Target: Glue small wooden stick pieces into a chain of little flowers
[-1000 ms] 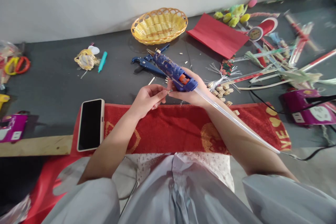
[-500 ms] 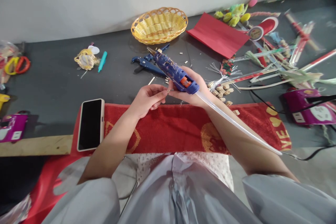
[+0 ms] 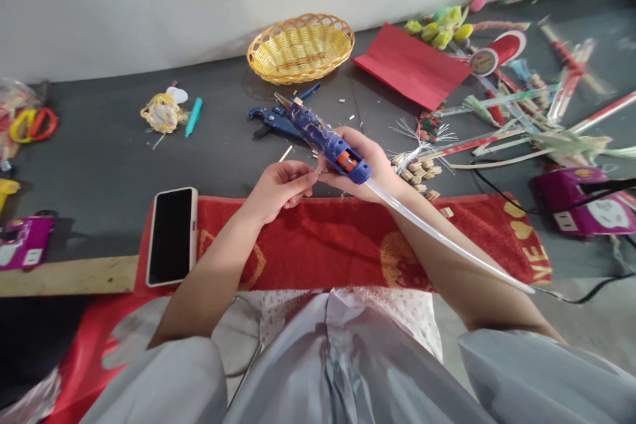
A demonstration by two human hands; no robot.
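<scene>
My right hand (image 3: 370, 169) is wrapped round a blue glue gun (image 3: 322, 139) whose nozzle points away toward the far left. A long clear glue stick (image 3: 447, 242) juts from its back over my right forearm. My left hand (image 3: 281, 189) pinches a tiny piece I cannot make out, its fingertips touching my right hand just under the gun. Both hands hover above the far edge of a red towel (image 3: 322, 242).
A phone (image 3: 171, 235) lies on the towel's left end. Blue pliers (image 3: 275, 120) and a yellow wicker basket (image 3: 301, 46) sit beyond the gun. Small wooden pieces (image 3: 417, 172), red paper (image 3: 410, 66), sticks and a purple power strip (image 3: 586, 202) crowd the right. A teal pen (image 3: 193, 116) lies at left.
The glue gun's nozzle has swung slightly left and away, and my right hand has shifted a little with it. My left hand keeps its pinch in the same place.
</scene>
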